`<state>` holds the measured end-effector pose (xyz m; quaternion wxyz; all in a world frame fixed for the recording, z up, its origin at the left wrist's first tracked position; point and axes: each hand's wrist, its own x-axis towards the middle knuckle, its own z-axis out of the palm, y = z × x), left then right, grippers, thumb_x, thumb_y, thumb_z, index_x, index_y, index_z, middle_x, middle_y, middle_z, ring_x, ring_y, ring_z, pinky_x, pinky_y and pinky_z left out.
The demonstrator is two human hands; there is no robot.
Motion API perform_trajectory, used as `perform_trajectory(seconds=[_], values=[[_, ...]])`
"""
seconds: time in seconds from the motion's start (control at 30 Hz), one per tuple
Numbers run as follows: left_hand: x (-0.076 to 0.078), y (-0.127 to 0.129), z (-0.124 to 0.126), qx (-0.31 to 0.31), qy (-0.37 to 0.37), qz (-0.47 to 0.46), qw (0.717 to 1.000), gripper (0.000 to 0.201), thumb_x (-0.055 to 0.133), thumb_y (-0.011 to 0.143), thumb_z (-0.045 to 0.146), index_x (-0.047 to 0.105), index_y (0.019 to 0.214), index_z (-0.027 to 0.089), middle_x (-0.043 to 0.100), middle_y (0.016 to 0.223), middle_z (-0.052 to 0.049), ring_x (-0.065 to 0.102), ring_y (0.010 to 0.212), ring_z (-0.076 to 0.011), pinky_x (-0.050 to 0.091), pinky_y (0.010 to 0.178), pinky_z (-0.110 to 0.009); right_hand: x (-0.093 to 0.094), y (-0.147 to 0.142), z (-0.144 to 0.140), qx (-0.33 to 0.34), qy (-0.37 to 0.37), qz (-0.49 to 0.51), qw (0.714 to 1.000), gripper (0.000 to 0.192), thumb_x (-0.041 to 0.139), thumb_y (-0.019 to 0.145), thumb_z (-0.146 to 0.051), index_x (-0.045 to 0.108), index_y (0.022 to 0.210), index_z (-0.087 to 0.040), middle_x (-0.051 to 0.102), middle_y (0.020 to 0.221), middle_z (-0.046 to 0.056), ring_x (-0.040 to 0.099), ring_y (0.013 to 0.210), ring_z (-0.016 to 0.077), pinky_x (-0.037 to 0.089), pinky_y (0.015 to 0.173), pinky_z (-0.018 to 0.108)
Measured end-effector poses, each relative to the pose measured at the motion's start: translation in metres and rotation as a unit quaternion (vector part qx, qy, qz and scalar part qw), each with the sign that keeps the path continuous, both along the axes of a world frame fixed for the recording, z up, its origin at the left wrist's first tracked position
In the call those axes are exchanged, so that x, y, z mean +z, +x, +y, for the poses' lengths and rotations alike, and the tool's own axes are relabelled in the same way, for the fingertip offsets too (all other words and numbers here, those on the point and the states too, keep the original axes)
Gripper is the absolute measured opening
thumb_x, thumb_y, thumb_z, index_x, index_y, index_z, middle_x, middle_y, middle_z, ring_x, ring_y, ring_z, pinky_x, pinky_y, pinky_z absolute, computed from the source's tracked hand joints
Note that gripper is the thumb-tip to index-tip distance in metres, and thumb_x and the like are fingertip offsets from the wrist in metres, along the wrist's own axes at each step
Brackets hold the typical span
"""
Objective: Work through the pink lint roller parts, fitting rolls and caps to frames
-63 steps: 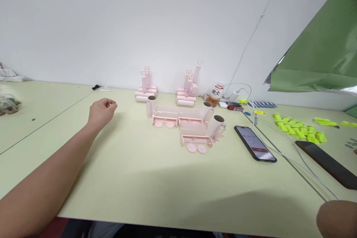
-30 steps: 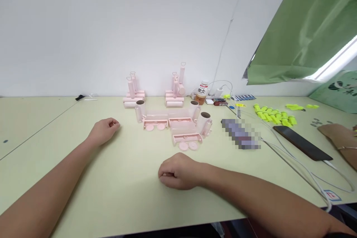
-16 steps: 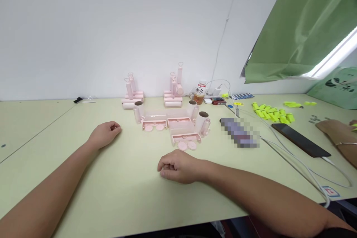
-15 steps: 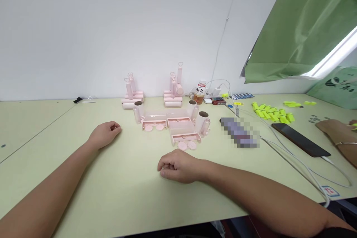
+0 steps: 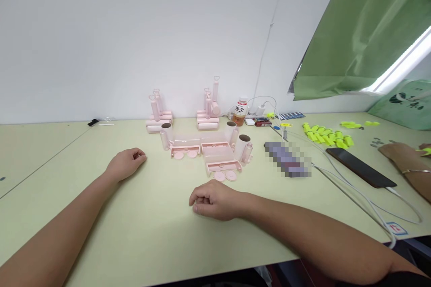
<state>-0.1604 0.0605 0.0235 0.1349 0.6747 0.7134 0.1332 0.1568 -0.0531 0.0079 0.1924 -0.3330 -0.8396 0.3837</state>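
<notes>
The left hand [image 5: 125, 164] and the right hand [image 5: 217, 200] rest on the counter [image 5: 141, 237], fingers loosely curled. Two round pink bits [image 5: 219, 176] lie near the right hand, beside a pink tray [image 5: 225, 168]. Pink rollers [image 5: 208, 123] stand by the wall [image 5: 134, 45].

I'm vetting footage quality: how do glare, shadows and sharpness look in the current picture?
Head view: a bright strip glares below the green sheet; head view: a soft shadow lies on the table below the right hand; head view: coarse pixel blocks cover something left of the black phone.
</notes>
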Motion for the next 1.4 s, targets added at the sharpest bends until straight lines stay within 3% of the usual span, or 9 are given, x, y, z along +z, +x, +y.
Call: perform_trajectory(seconds=[1.4], values=[[0.0005,-0.0016,0.0006,-0.008,0.002,-0.001,1.000,0.035,0.051,0.075,0.051,0.070,0.091,0.025,0.073,0.092,-0.003,0.067,0.081,-0.0234,0.047,0.063,-0.030,0.0022,-0.0009,-0.0013,-0.018,-0.027,-0.003,0.999,0.019,0.063,0.079,-0.022,0.073,0.095,-0.018,0.060,0.067,-0.003,0.051,0.059,0.0096,0.042,0.060,0.021]])
